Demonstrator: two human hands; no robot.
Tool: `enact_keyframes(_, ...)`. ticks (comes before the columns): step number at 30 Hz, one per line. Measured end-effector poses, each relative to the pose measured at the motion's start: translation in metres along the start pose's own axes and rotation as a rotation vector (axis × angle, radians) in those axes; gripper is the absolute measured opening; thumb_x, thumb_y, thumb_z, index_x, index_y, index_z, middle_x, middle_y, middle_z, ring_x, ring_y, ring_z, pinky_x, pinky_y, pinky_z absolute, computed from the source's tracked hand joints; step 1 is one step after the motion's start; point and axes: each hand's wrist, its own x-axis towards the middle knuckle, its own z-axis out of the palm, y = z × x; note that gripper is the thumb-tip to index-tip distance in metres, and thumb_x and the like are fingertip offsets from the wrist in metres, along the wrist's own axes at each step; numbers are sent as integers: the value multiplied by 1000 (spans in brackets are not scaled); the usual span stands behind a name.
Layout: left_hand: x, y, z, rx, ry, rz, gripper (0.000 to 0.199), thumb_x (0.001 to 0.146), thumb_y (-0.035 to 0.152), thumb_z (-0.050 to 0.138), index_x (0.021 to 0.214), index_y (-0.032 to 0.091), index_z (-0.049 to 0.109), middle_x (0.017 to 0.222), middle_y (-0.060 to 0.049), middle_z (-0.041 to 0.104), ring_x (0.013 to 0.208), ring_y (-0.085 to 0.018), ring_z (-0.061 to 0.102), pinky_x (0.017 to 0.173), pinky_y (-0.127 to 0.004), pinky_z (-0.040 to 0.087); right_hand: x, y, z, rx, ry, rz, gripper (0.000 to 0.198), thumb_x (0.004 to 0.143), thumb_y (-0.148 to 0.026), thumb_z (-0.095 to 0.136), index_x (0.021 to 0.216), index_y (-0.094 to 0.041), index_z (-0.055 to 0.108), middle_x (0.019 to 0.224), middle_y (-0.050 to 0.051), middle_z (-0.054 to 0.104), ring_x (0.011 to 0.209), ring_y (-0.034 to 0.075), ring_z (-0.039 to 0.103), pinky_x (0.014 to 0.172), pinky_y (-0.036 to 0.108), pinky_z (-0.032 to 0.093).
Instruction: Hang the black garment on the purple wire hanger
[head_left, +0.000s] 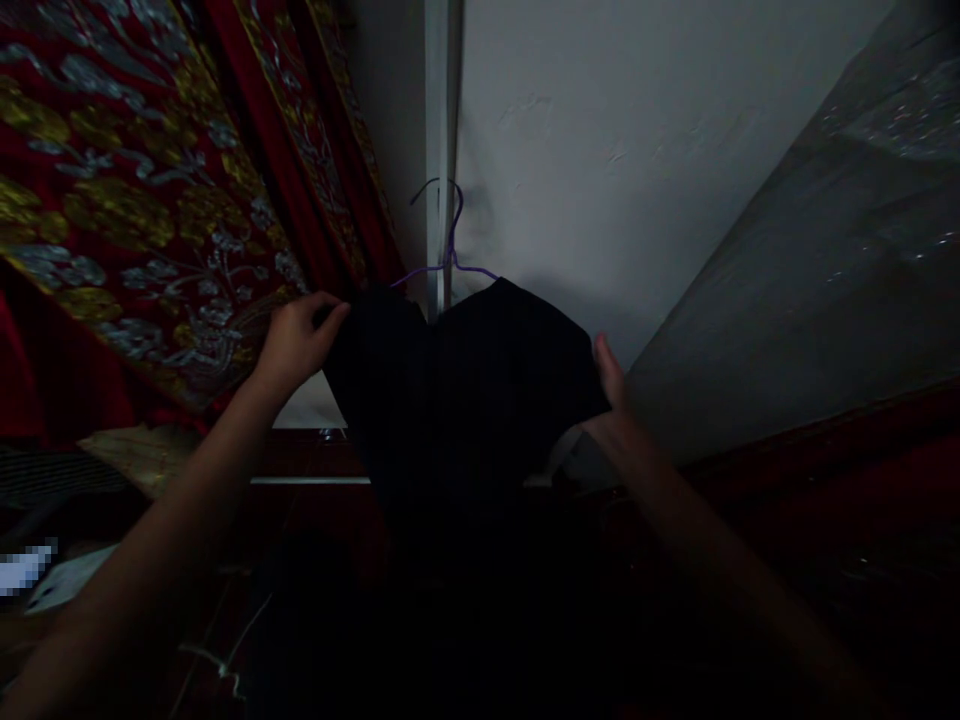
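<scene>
1. The dark shirt [472,390] is in front of me, in the middle of my view, spread between my two hands, its lower part lost in shadow.
2. A thin purple hanger [454,235] sits inside it; the arms come out at the neck and the hook rises above. I can't tell what, if anything, the hook hangs from.
3. My left hand [306,335] is clamped on the shirt's left shoulder edge, thumb and finger pinching the cloth.
4. My right hand [611,385] is at the opposite sleeve, thumb up along its outer edge; the fingers are hidden, so I can't tell how tightly they close. My hands are well apart.
5. Right behind the hanger stands a narrow pale post [441,100], with a white wall [600,140] beside it.
6. To my left hangs a red cloth [127,170] with gold and silver flowers, and below it lies a tan cloth [142,452].
7. To my right, a shiny grey sheet [817,240] slants down across the wall.
8. Low on my left are a pale card [71,580] and some white string [221,665].
</scene>
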Motion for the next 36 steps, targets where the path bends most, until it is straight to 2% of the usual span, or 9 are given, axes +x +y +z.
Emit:
enact_keyframes(5,5,6,3,-22,128,67,28,94,40,53,99,20,72,102,-8,76,96,-26,69,91,-37,52,-5,-33,2,-460,88,-262,43,72,-67,77,77,-25,69,79,3,71,85,27,69,77,39,57)
enact_keyframes(11,-1,59,-12,-72,284,236,23,96,34,54,106,23,71,121,-7,67,120,-25,61,108,-39,45,-22,-58,26,-518,207,-429,42,82,-69,64,76,-27,66,71,7,66,79,29,67,65,41,54)
enact_keyframes(16,-10,99,-32,-436,77,104,25,96,35,56,105,19,73,107,-7,74,102,-23,69,94,-40,55,-81,-39,58,-599,333,-540,38,94,-60,53,80,-26,63,70,5,62,69,23,60,61,36,50)
enact_keyframes(18,-12,115,-36,-593,-189,-4,35,101,40,46,109,18,72,105,-11,76,96,-24,72,85,-41,59,-110,-26,76,-724,182,-572,37,100,-56,43,92,-28,67,68,3,62,62,21,58,56,35,47)
enact_keyframes(22,-25,130,-40,-626,-485,-145,60,105,52,24,112,18,73,101,-17,76,85,-27,74,75,-46,61,-137,-15,98,-952,-600,-568,37,94,-53,58,122,-31,67,84,4,75,68,22,69,60,36,52)
enact_keyframes(25,-44,117,-49,-665,-695,-220,56,102,57,31,118,22,71,94,-14,76,63,-22,68,57,-40,58,-121,-17,93,-910,-686,-510,34,97,-49,55,122,-29,68,106,7,78,91,24,75,74,36,58)
enact_keyframes(29,-65,89,-71,-597,-994,-221,41,93,57,54,117,30,73,75,-5,70,48,-15,53,38,-27,41,-69,-6,74,-877,-384,-526,27,99,-40,54,118,-28,70,108,6,77,99,23,73,86,39,59)
enact_keyframes(33,-61,78,-88,-395,-836,-152,33,87,58,62,89,29,76,70,-2,66,55,-16,57,43,-24,42,-24,20,63,-871,-304,-661,43,93,-40,62,134,-27,62,145,10,59,135,27,55,115,48,42)
enact_keyframes(36,-45,70,-87,-327,-639,-63,35,86,57,63,74,25,72,64,-1,63,54,-15,55,44,-24,40,-5,33,57,-796,-418,-449,35,94,-53,56,99,-23,74,105,7,75,103,26,69,93,41,55)
